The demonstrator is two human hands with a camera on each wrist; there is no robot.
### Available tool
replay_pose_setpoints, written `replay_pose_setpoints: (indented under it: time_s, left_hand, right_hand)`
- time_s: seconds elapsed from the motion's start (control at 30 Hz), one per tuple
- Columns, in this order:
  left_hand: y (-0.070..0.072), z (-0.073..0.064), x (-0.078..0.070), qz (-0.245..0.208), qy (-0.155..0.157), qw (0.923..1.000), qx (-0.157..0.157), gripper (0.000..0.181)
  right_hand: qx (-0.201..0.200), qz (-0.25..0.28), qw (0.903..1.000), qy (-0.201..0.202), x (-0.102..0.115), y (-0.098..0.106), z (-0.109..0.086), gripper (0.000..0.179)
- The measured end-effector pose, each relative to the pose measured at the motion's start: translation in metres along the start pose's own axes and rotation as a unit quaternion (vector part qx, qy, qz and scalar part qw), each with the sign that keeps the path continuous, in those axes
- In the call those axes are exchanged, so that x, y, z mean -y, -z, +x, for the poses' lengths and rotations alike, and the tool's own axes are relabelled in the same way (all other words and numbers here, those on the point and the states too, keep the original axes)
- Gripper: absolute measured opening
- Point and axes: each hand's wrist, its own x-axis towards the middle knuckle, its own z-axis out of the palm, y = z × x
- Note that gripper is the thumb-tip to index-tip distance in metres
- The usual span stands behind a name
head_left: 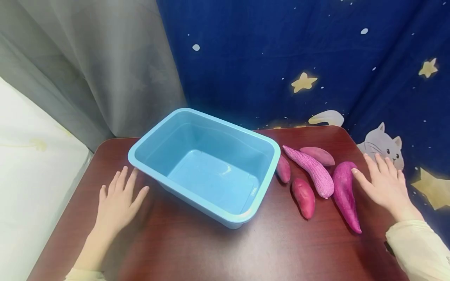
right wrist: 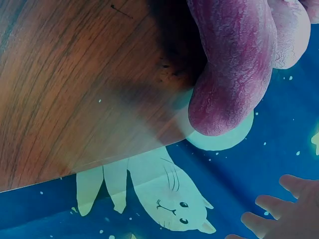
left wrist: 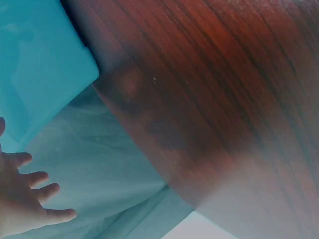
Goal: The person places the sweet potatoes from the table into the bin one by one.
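Observation:
My left hand (head_left: 117, 199), fingers spread, is beside the near left corner of a light blue plastic basin (head_left: 211, 210) and holds nothing. To the right of the basin lie several purple sweet potatoes. My right hand (head_left: 386, 183), also spread and holding nothing, is just right of a long curved sweet potato (head_left: 344, 195), its thumb near the upper end. Left of that lie a long pale sweet potato (head_left: 314, 168) and a short reddish one (head_left: 303, 198). Another (head_left: 318, 155) lies behind, and one (head_left: 283, 169) is partly hidden by the basin rim.
Everything stands on a dark red wooden table (head_left: 281, 249) with rounded far corners. A grey curtain (head_left: 116, 58) and a blue curtain (head_left: 263, 58) with stars and a cat hang behind it. White cloth (head_left: 31, 175) shows at the left.

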Motion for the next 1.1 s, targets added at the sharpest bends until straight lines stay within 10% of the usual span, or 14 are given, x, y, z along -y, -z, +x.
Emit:
replay_pose_setpoints:
  time_s: [0.37,0.57,1.1]
  left_hand:
    - [0.036,0.003,-0.003,-0.029,0.024,0.996,-0.081,0.046]
    - [0.068,0.008,-0.023,-0.051,-0.016,0.9932,-0.104,0.037]
    - [0.09,0.009,-0.091,-0.031,-0.163,0.986,-0.008,0.032]
  right_hand:
    - [-0.039,-0.001,0.9989,0.025,0.003,0.014,0.008,0.059]
    - [-0.025,-0.004,0.9991,0.034,0.013,0.028,0.016,0.059]
    - [0.036,-0.031,0.9948,0.09,0.064,0.042,0.034,0.056]
